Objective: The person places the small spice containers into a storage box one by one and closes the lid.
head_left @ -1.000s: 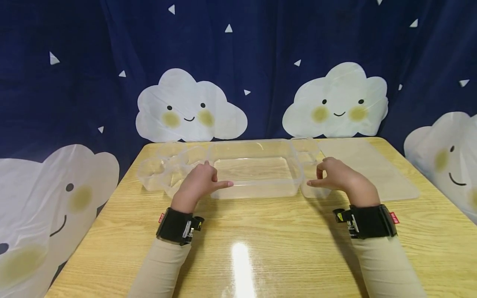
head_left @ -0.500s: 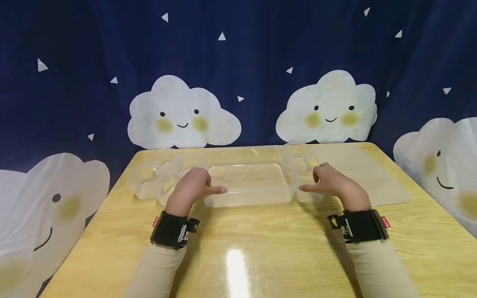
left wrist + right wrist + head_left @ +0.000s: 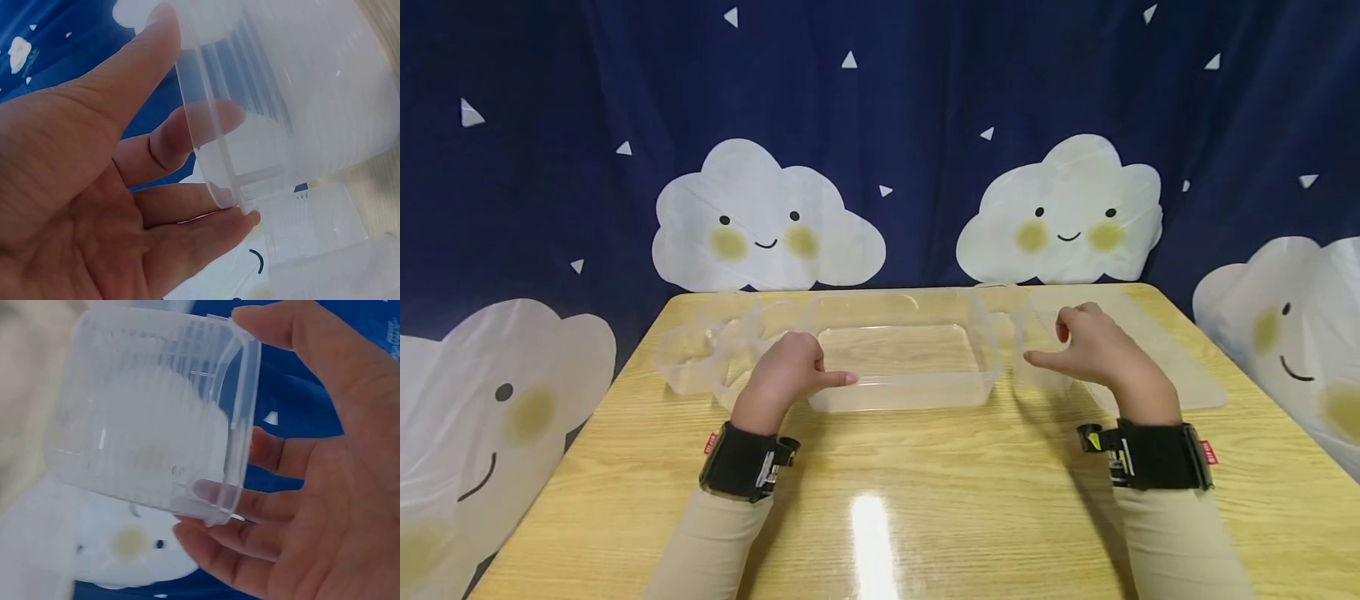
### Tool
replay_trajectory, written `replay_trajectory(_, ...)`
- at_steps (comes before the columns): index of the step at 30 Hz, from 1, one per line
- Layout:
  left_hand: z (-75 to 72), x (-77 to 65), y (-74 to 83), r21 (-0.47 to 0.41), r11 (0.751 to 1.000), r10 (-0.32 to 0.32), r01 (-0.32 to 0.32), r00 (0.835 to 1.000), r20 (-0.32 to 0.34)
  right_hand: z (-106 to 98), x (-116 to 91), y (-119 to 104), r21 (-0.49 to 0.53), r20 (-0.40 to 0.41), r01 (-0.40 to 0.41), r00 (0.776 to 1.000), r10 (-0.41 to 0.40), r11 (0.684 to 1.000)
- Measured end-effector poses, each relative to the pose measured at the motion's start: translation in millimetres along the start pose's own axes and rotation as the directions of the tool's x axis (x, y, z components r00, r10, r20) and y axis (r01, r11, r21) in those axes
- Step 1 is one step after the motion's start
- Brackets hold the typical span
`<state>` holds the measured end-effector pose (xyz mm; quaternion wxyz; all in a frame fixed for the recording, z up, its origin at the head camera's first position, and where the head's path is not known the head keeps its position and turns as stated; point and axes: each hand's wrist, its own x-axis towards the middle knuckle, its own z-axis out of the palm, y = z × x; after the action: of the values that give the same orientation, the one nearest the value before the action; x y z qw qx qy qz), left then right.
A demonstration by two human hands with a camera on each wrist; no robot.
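Clear plastic tub mid-frame: left hand gripping it, right hand pinching a cup; I'm probably arranging, needing gentle placing next.

My forearms: L sleeve & R sleeve, plain beige, close-fitting, each reaching its wrist strap. My wrists: wide black straps — L strap, R strap — each w/ small red tag on outer edge, pale lettering too small to read. Inner side: stubby black cyl. module, yellow mark, whitish label strip. L hand, R hand: bare.
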<state>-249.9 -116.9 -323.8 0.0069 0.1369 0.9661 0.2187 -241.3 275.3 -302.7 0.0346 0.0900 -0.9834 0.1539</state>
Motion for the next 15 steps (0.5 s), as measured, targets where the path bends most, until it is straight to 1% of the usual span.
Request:
replay_trajectory(2, -1.0, -0.7, -1.3, 0.001, 1.000, -0.013, 0.013, 1.000, 0.008, -5, -2, -6, -0.004, -0.065, 0.005, 0.998, -0.005, 1.000)
replay_trajectory(4, -1.3, -1.0, -2.7, -0.003, 0.999, -0.031, 0.031, 0.999, 0.020, -8, -4, -14, -0.004, -0.134, 0.019, 0.991, -0.020, 1.000)
replay_trajectory(5, -1.1, -1.1, -3.2, -0.007, 0.999, -0.038, 0.038, 0.999, 0.026, -10, -5, -19, -0.002, -0.168, 0.030, 0.985, -0.030, 1.000)
replay_trajectory(8, 0.6, -0.3, -3.9, 0.000, 0.999, -0.032, 0.032, 0.999, 0.036, -13, -7, -32, 0.012, -0.253, 0.073, 0.965, -0.068, 0.997)
replay_trajectory(11, 1.8, 0.6, -2.7, 0.003, 1.000, -0.023, 0.023, 0.999, 0.037, -14, -6, -47, 0.042, -0.300, 0.113, 0.949, -0.096, 0.993)
replay_trajectory(15, -0.4, 0.7, -0.1, 0.008, 1.000, -0.024, 0.023, 1.000, 0.014, -10, 1, -62, 0.073, -0.331, 0.161, 0.935, -0.128, 0.984)
